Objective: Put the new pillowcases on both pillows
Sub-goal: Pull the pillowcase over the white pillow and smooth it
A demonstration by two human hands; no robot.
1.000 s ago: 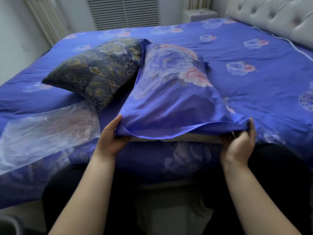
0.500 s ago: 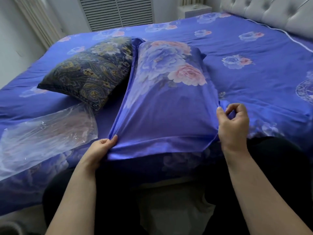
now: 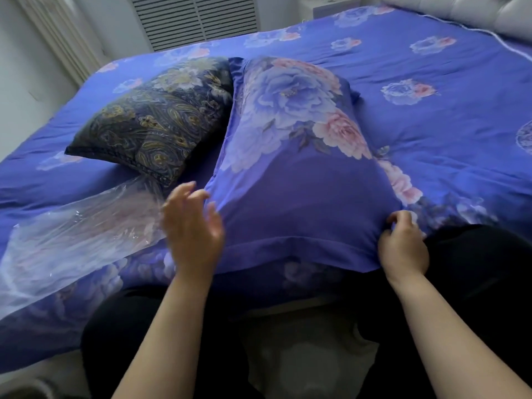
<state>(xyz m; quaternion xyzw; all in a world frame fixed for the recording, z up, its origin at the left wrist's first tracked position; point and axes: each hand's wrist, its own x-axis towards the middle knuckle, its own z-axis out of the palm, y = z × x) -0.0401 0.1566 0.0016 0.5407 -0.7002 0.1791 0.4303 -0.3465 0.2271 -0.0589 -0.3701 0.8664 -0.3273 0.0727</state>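
Note:
A pillow in a blue floral pillowcase [image 3: 299,174] lies lengthwise on the bed in front of me, its open hem at the near edge. My right hand [image 3: 401,246] pinches the near right corner of that pillowcase. My left hand [image 3: 191,228] hovers blurred beside the near left corner, fingers spread, holding nothing. A second pillow in a dark paisley pillowcase [image 3: 155,122] lies to the left, leaning against the first.
A clear plastic bag [image 3: 72,237] lies flat on the blue floral bedspread [image 3: 449,133] at the left. A tufted headboard [image 3: 512,15] is at the far right, a louvred panel [image 3: 198,18] and a white bedside unit [image 3: 331,7] behind the bed.
My left hand has let go of the pillowcase's near left corner and lifted away. My right hand moved down to the near right corner. The hem now covers the pillow's end.

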